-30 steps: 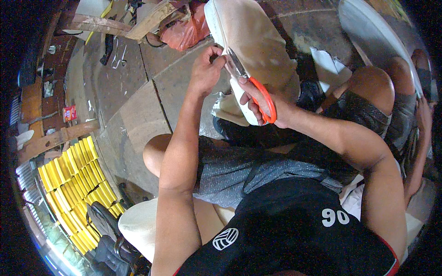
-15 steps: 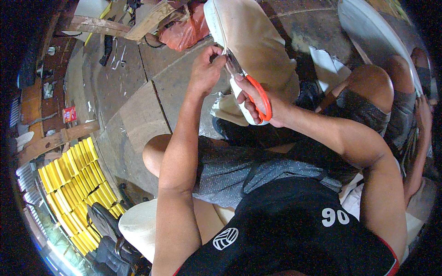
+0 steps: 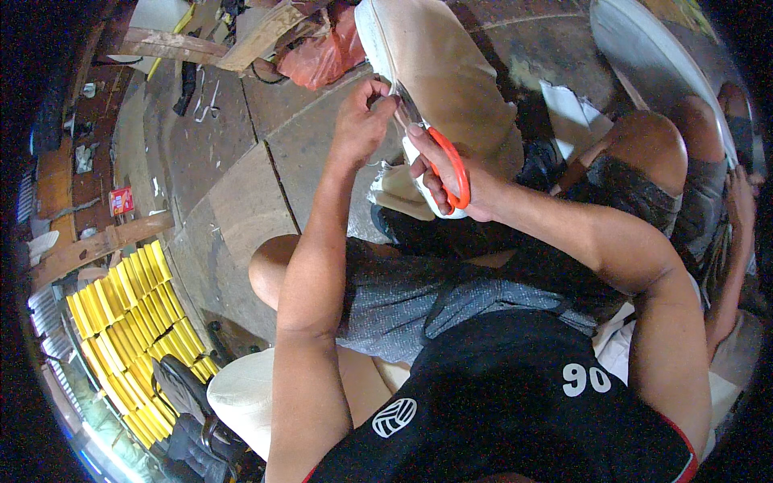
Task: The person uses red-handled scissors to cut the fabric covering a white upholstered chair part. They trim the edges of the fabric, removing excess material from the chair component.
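A long padded piece (image 3: 451, 72), beige on top with a whitish seamed edge, reaches away from me at upper middle. My left hand (image 3: 362, 125) pinches at its left edge; whatever sits between thumb and fingers is too small to make out. Scissors (image 3: 461, 165) with orange-red handles are gripped in my right hand (image 3: 475, 187). Their metal blades point up and left along the seamed edge, with the tips close to my left fingers. Below the handles, the white end of the padded piece shows.
Another person's knees (image 3: 644, 145) and arm are close on the right, beside a large pale curved panel (image 3: 660, 56). Yellow stacked pieces (image 3: 133, 322) stand at lower left. An orange-red plastic bag (image 3: 326, 56) and wooden beams (image 3: 173, 44) lie beyond my left hand.
My right hand and the scissors have shifted slightly up and left along the edge. My left hand stays at nearly the same spot, still pinching.
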A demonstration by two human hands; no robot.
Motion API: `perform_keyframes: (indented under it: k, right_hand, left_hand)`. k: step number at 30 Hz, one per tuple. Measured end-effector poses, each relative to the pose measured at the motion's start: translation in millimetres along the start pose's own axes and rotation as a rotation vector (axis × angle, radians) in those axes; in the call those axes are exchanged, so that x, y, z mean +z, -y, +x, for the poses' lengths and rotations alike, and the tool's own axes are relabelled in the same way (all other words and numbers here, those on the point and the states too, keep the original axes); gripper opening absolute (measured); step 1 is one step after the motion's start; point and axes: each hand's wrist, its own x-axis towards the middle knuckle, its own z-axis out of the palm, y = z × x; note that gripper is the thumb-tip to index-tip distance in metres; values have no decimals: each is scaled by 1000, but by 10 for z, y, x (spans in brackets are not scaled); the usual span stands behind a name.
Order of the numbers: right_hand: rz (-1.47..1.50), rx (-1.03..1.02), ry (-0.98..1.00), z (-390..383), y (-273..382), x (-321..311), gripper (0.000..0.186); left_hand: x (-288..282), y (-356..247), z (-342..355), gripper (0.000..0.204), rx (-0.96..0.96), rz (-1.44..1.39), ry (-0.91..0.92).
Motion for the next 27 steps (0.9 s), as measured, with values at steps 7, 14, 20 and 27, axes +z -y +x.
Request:
perform_keyframes:
  k: [7, 14, 20, 27]
  right_hand:
    - [-54, -49, -88, -24, 85, 70, 69]
    - [-637, -711, -492, 182, 287, -219, 60]
    - [-1064, -514, -714, 568, 124, -363, 41]
    - [-1101, -573, -666, 346, 253, -501, 41]
  left_hand:
    - [0, 84, 24, 13, 47, 11, 3]
    - [-16, 139, 19, 13, 11, -86, 35]
    - [6, 40, 15, 16, 46, -37, 5]
    - [-84, 249, 12, 17, -39, 27, -104]
